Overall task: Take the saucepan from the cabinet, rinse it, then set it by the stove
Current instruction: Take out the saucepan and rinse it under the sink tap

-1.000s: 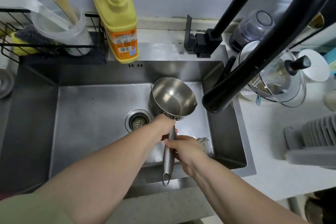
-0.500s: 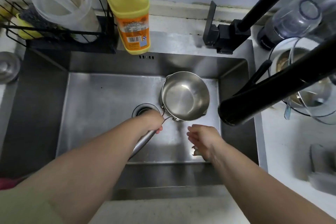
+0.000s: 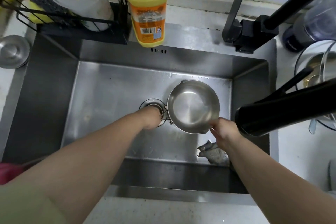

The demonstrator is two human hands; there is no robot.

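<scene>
A small steel saucepan point(image 3: 192, 106) is held level over the steel sink point(image 3: 112, 100), to the right of the drain point(image 3: 151, 104). My left hand point(image 3: 151, 119) is closed around its handle, which is mostly hidden under the hand and wrist. My right hand point(image 3: 222, 132) pinches the near right rim beside the pouring lip. The pan looks empty and shiny inside. The black faucet spout point(image 3: 272, 120) ends just right of the pan, with no water running.
A grey cloth point(image 3: 213, 152) lies in the sink's near right corner. A yellow soap bottle point(image 3: 147, 9) and a black wire rack point(image 3: 60, 14) holding a plastic jug stand behind the sink. A glass-lidded pot point(image 3: 316, 71) sits on the right counter, a steel lid point(image 3: 13, 51) at left.
My right hand let go of the handle, hung free, then took the pan's near rim. My left hand turned the handle leftward, and the pan now sits level lower in the sink.
</scene>
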